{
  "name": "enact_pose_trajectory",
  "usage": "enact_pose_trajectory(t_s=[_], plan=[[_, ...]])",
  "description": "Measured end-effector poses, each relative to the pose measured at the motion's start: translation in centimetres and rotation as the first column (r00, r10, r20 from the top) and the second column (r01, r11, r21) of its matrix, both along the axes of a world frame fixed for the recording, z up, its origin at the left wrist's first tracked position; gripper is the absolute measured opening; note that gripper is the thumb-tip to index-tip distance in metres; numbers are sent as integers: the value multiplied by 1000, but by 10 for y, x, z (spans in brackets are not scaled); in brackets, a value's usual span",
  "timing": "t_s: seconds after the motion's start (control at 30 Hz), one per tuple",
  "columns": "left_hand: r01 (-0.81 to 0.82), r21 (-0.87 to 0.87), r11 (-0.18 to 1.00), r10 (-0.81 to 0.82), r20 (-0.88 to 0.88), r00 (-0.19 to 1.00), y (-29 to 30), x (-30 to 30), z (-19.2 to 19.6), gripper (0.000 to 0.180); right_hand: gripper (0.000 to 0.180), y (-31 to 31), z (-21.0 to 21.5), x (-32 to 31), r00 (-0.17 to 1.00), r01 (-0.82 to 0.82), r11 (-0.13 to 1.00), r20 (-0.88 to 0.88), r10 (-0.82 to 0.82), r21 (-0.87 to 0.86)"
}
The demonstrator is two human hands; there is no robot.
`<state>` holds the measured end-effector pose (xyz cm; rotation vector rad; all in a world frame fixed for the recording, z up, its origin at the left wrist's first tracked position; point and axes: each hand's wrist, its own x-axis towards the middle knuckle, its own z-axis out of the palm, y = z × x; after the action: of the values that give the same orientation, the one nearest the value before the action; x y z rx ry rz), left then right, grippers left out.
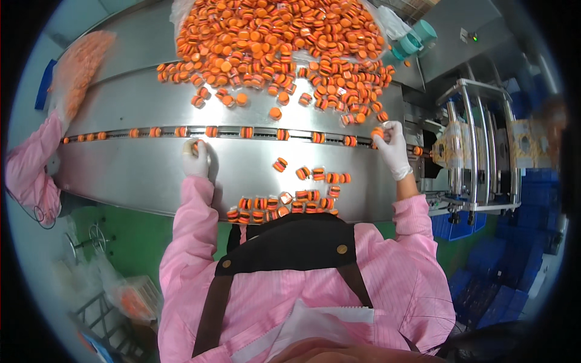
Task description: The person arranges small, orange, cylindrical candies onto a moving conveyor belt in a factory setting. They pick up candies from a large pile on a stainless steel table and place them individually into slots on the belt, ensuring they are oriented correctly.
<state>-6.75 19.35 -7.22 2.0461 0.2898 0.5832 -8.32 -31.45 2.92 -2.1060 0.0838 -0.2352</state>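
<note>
Steel bench (139, 103) curves across the view, person in pink coat and dark apron straps leaning over its near edge. Big heap of candies (278, 36), orange, burger-shaped, each wrapped, sits at the far side on clear plastic sheeting and spills toward the middle. A slotted track (260, 132) runs left to right across the bench with single candies spaced along it. Machine with steel rails (478, 151) stands at the right end of the track; blue crates (514, 254) on the floor below it. Another person's pink sleeve (30, 169) comes in at far left, holding up a bag of orange pieces (82, 66), blurred. Near edge: a row of candies (281, 206) lined up in front of the person, a few loose ones (321, 175) just beyond. Left hand (196, 158), white glove, sits at the track, grip closed on a candy (195, 146). Right hand (390, 145), white glove, is at the track near the machine end, fingers pinching another candy (377, 132).
</note>
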Motion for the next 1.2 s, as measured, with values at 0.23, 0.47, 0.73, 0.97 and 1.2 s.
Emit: enact_pose_trajectory(t_s=[0.23,0.47,0.73,0.97,1.2], plan=[[-15,-61,998,9,-102,995,-7,-4,17,22,29,-37,-19,-93,997,62,846,-10,-79,-529],[-47,61,997,56,-156,986,-5,-1,17,22,33,-38,-46,-126,985,27,761,-111,-130,-648],[-33,59,998,44,-178,983,-5,-2,20,23,49,-38,-42,-128,986,11,796,-125,-109,-605],[-29,81,996,43,-165,985,-2,-2,15,23,58,-17,-23,-125,994,63,712,-17,-104,-699],[-36,54,998,44,-154,987,0,0,7,23,43,36,1,-101,951,-278,856,2,309,-436]])
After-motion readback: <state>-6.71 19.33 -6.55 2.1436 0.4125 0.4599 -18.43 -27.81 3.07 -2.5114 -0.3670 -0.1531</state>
